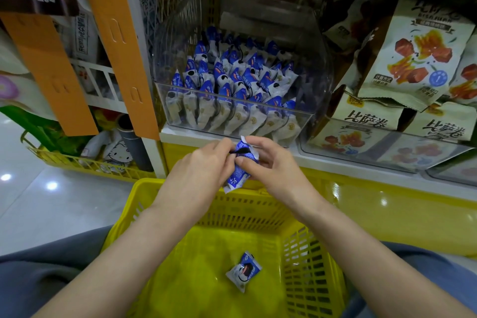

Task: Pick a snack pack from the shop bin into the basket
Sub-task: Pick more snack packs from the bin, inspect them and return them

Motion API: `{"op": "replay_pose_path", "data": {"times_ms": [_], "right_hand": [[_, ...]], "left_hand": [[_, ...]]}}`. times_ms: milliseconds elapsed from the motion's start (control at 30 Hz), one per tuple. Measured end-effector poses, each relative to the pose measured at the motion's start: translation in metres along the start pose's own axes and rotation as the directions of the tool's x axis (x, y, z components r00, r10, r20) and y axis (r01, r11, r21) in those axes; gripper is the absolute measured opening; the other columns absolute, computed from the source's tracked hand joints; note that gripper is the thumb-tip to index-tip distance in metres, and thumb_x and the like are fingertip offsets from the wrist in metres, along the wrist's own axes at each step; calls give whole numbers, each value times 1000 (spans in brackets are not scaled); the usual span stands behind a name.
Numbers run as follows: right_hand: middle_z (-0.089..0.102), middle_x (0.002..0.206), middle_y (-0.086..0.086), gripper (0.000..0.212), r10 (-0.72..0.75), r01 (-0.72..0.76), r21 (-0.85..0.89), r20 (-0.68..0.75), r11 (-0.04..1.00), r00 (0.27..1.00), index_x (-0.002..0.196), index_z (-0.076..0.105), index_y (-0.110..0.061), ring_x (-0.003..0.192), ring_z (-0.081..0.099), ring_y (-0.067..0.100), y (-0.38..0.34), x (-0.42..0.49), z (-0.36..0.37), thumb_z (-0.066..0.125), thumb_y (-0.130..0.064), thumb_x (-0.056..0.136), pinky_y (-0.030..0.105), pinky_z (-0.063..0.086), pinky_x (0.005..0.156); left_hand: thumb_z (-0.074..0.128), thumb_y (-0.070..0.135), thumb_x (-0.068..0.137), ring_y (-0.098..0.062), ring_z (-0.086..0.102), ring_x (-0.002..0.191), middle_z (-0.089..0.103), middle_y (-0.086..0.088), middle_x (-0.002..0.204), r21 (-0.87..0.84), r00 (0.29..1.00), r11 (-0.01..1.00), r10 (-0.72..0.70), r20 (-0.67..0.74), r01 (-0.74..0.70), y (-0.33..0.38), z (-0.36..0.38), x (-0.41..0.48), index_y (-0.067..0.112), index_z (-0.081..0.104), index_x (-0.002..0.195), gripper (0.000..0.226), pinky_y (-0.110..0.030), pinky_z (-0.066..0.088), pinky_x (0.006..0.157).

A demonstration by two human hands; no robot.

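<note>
A blue and white snack pack [238, 175] hangs above the far rim of the yellow basket [304, 279]. My left hand [204, 165] and my right hand [268, 160] both pinch it from either side, just below the shelf edge. Behind them the clear shop bin [307, 113] holds several rows of the same blue and white packs [232, 77]. One more such pack [244, 271] lies on the basket floor, between my forearms.
A second clear bin [387, 152] to the right holds large cream snack bags [413, 51]. Orange card strips [116, 41] hang on the left. A yellow wire rack [77, 162] with small goods stands on the shiny floor at lower left.
</note>
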State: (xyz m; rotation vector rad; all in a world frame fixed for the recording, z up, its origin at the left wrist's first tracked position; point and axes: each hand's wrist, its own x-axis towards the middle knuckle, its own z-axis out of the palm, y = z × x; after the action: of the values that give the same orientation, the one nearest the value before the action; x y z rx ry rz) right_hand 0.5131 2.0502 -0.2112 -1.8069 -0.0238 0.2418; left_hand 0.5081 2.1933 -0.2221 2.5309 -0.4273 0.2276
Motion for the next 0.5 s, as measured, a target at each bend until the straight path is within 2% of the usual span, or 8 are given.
{"op": "replay_pose_path", "data": {"times_ms": [100,233,300,367,467,500], "right_hand": [[62,111,-3,38,-63,65,-160,15,985,998,124,52,-15,105,57,6,2,-1,-1,59,-7,88,17,45,92],[62,117,-2,46,-101,109,-335,39,936,994,134,47,-20,104,60,11,5,-3,1,56,-16,90,33,47,97],[58,126,-3,49,-104,112,-352,43,929,994,138,41,-23,111,57,9,6,-3,2,53,-22,91,34,44,100],[54,131,-3,51,-91,94,-313,23,945,996,140,35,-24,113,55,6,7,-5,3,52,-29,92,30,44,100],[57,126,-4,51,-54,56,-91,26,994,998,137,35,-18,92,62,-4,6,-4,7,54,-26,91,17,52,75],[56,126,-3,51,-39,40,-47,29,998,999,136,36,-16,92,62,-3,6,-3,7,56,-24,90,17,53,73]], "left_hand": [[37,36,95,-26,61,87,63,-2,98,64,999,997,34,-36,-32,0,1,0,16,52,106,27,-37,46,65],[41,32,95,-29,59,71,57,-2,78,108,995,991,81,-60,-74,2,2,-1,17,47,89,17,-32,31,53],[42,27,94,-27,51,61,45,3,66,66,994,996,62,-95,-56,3,4,-1,20,38,80,17,-31,27,52],[41,25,94,-19,42,55,39,10,58,-61,994,998,-20,-106,14,2,6,0,24,34,72,23,-29,26,50],[40,21,94,-10,46,52,47,7,55,-257,983,956,-166,-83,139,0,8,5,26,42,67,28,-20,32,48],[41,19,95,-8,48,54,50,7,57,-298,976,938,-205,-73,175,0,9,6,25,46,69,28,-18,34,49]]}}
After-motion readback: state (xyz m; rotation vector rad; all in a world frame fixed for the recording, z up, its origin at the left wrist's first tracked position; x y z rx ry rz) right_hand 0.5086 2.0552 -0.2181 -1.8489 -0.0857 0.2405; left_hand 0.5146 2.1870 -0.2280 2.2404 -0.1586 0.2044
